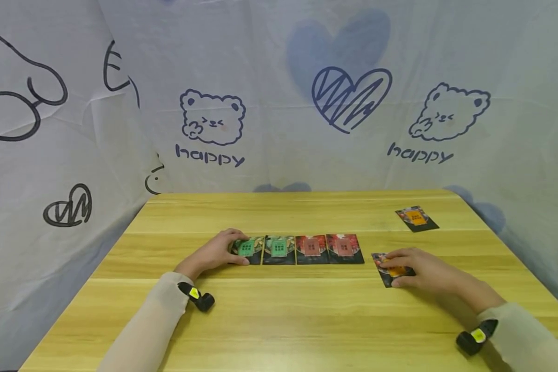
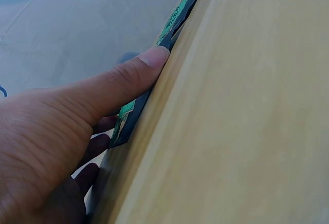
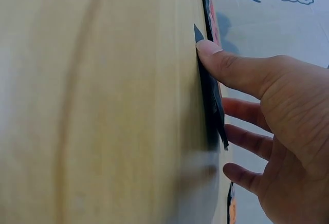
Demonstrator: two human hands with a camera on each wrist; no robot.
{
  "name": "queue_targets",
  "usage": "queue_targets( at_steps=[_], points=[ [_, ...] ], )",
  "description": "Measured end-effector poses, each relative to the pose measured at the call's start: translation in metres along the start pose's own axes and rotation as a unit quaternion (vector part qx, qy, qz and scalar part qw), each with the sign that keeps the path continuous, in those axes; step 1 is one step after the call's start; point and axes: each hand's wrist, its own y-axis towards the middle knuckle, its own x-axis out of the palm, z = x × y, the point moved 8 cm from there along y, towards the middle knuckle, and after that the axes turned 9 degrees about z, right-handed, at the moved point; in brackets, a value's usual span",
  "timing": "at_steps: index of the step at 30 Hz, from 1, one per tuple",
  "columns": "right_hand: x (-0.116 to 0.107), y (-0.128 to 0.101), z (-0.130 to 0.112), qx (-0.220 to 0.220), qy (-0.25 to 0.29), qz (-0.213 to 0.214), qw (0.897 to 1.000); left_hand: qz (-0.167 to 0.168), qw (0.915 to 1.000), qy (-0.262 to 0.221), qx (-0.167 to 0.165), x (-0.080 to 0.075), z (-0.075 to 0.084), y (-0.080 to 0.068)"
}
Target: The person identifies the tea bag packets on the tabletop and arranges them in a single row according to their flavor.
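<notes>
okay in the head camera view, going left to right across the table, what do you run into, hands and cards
left hand → first green card, which it rests on → second green card → first red card → second red card → orange card under the right hand. The other orange card lies farther back, so it is unplaced.

light: bright, even | shadows: soft, faint | head edges bowed | wrist views: near wood blurred
</notes>
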Motion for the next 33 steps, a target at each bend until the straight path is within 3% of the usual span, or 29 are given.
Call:
queue_targets(
  at_steps=[33],
  points=[
    [0.002, 0.034, 0.02, 0.046, -0.009, 0.016, 0.999, -0.005, 1.0, 0.001, 0.006, 0.001, -0.002, 0.002]
  ],
)
